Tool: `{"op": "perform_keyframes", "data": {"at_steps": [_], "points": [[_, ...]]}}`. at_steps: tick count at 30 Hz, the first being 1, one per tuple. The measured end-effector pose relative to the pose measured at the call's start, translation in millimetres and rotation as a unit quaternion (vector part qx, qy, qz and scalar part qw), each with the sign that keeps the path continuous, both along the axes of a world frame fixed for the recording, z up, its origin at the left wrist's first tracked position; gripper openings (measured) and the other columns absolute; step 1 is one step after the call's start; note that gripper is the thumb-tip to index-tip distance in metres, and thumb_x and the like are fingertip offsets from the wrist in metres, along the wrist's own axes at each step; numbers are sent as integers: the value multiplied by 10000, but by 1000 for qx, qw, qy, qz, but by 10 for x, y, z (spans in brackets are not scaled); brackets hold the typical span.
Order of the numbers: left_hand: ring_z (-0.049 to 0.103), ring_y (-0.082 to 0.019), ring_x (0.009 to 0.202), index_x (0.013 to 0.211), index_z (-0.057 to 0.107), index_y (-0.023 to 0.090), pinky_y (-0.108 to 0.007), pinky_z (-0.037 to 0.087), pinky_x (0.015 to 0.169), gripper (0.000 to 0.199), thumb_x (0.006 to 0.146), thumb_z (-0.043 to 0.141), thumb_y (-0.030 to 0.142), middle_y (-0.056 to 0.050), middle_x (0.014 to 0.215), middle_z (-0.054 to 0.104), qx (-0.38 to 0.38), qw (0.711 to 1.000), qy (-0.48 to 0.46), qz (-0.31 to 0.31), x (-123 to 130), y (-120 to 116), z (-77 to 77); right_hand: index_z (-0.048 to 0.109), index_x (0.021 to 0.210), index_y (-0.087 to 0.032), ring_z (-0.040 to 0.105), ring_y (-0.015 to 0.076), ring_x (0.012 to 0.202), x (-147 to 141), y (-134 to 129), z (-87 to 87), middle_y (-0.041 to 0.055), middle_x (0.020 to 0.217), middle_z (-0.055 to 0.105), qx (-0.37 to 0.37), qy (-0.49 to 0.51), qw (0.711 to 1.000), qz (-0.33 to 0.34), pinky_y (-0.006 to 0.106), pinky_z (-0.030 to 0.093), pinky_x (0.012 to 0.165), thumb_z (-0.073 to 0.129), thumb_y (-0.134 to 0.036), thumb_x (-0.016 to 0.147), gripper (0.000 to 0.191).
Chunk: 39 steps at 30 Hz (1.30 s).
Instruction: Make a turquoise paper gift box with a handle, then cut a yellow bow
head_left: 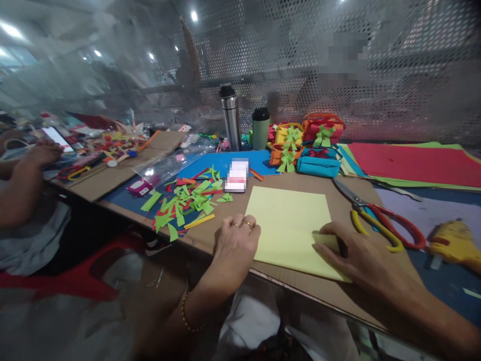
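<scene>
1. A pale yellow sheet [287,218] lies flat on the brown board [210,238] at the near side of the table, right in front of the person; its near edge runs close to the table's rim.
2. The left hand [237,245] rests on the sheet's left edge, fingers curled under. From here I can't tell whether the fingertips grip it or only press.
3. The right hand [363,253] is at the right side, thumb and forefinger bent toward each other around a small raised bit of paper. Whether they really pinch it, I can't say.
4. It looks light and rather soft, so I'd expect it to bend easily, slide under a careless push and keep any crease. A hard tug could tear or wrinkle it.
5. The best hold is surely by the edges: one palm flat to steady it, the other hand nipping a corner lightly.
6. Just beyond its far left corner are green and red scraps [191,198] and a phone [236,183]. Red-handled scissors [417,230] lie to the right, and farther right, a yellow glue gun [456,240]. Small bright pouches [319,161] stand at the far side.
</scene>
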<state>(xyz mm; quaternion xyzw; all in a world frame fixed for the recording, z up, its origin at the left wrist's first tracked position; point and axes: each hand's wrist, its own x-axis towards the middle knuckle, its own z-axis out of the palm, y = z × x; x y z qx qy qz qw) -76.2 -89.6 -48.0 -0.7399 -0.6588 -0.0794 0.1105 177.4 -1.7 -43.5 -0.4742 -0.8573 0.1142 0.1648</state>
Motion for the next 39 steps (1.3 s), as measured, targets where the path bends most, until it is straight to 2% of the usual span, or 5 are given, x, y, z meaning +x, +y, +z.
{"op": "perform_keyframes", "data": {"at_steps": [16, 22, 27, 31, 39], "points": [[595, -237, 987, 1493, 526, 414, -372, 403, 850, 618, 1015, 473, 26, -80, 1069, 612, -73, 987, 83, -113, 88, 32, 193, 663, 879, -218, 540, 194, 524, 91, -38, -34, 58, 711, 643, 167, -90, 981, 32, 308, 280, 483, 439, -302, 973, 257], [594, -245, 995, 1509, 499, 384, -389, 420, 870, 539, 1048, 481, 105, -86, 1099, 614, -55, 987, 82, -124, 76, 17, 163, 646, 1237, -70, 641, 390, 1178, -63, -266, 128, 255, 1235, 701, 373, -57, 910, 169, 511, 540, 919, 465, -243, 996, 347], [597, -277, 1081, 1236, 676, 283, -403, 433, 871, 250, 1080, 483, 249, -106, 1112, 634, -66, 986, 89, -124, 90, 12, 176, 488, 1455, 73, 549, 404, 1398, -374, -587, -186, 313, 1448, 616, 361, -67, 899, 238, 493, 536, 1034, 494, -469, 1025, 692], [619, -265, 1032, 1437, 563, 358, -394, 427, 843, 409, 1073, 475, 192, -94, 1119, 652, -72, 987, 96, -110, 119, 22, 224, 359, 1574, 80, 568, 410, 1399, -346, -678, -481, 324, 1512, 572, 340, -81, 913, 211, 532, 517, 1070, 514, -553, 1009, 863], [615, -252, 1027, 1482, 525, 418, -392, 407, 833, 551, 1035, 501, 97, -87, 1143, 673, -76, 989, 81, -96, 126, 25, 153, 231, 1684, -31, 644, 336, 1323, 66, -709, -535, 162, 1499, 644, 355, -95, 907, 204, 496, 521, 1001, 410, -479, 1063, 787]]}}
